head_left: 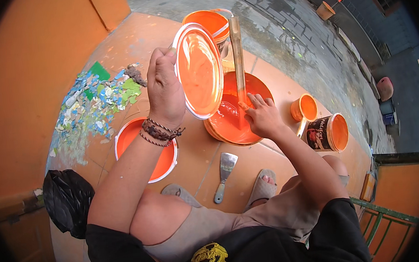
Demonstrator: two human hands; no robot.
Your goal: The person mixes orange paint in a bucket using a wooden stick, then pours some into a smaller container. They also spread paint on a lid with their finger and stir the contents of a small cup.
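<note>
Lid (200,70) clasped by the left grip (164,85).
To its right, the lid is tilted near the bucket (215,133), perhaps for draining; whether the stick (236,45) is held by the right grip (263,117) cannot be told.

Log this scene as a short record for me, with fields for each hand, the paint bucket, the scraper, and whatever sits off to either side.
Left hand: grips the lid by its edge; orange paint on its face
Right hand: fingers at the stick; grip unclear
Bucket: orange paint inside, stick standing in it
Scraper: on the tiles, near the feet
Left side: coloured flakes, black bag
Right side: orange cup, can
</note>
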